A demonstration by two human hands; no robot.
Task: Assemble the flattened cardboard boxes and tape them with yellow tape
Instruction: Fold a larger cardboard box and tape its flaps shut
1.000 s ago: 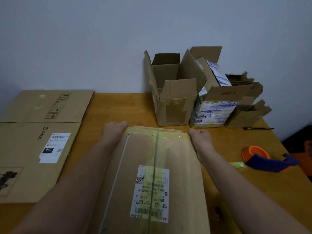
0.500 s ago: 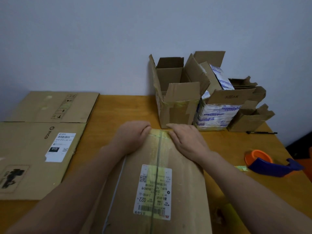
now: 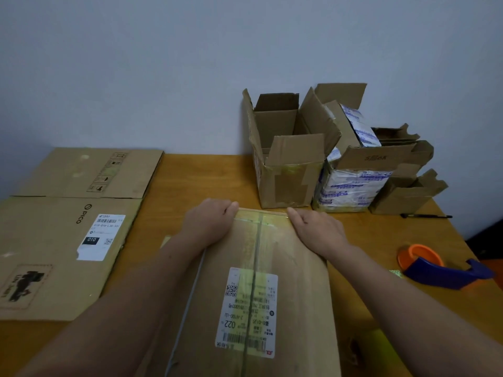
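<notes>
2 flattened boxes (image 3: 68, 254) lie on the left of the table (image 3: 201, 180). The left hand (image 3: 209, 224) curls its fingers over the far edge of the taped box (image 3: 296, 289) at centre. The right hand (image 3: 317, 231) presses flat on its top, fingers straight. Open boxes (image 3: 285, 172) stand behind; the tape dispenser (image 3: 443, 270) lies far right.

A plain, pale bluish wall (image 3: 136, 63) rises beyond the left hand (image 3: 209, 224) and the right hand (image 3: 315, 229). Under them lies a yellow-brown wooden table (image 3: 206, 180), in soft, dim light.
</notes>
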